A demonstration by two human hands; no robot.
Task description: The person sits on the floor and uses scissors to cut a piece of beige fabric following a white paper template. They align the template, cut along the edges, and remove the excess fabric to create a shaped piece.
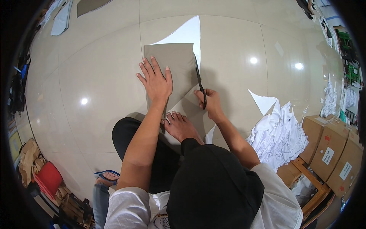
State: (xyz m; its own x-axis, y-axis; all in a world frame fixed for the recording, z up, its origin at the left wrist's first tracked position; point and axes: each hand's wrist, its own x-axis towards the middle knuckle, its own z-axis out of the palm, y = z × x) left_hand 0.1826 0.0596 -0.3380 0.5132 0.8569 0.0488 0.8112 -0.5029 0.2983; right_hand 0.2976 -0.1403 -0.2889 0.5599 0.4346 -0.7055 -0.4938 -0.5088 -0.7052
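A grey-brown sheet (pixel 179 61), cloth or paper, lies on the floor, over a white piece (pixel 187 32) whose pointed part sticks out beyond its far edge. My left hand (pixel 156 82) is spread flat on the sheet's left side. Black scissors (pixel 199 76) are gripped in my right hand (pixel 210 103), their blades along the sheet's right edge and pointing away from me. How far the blades are apart cannot be made out. The sheet's near part is folded or turned at a slant, and my bare foot (pixel 181 124) rests on it.
Glossy beige tiles (pixel 95 126) form the floor. White scraps (pixel 276 133) are heaped at the right, beside cardboard boxes (pixel 328 152) on a wooden frame (pixel 310 187). Another person's foot in a blue flip-flop (pixel 108 175) is at the lower left, near a red object (pixel 48 177).
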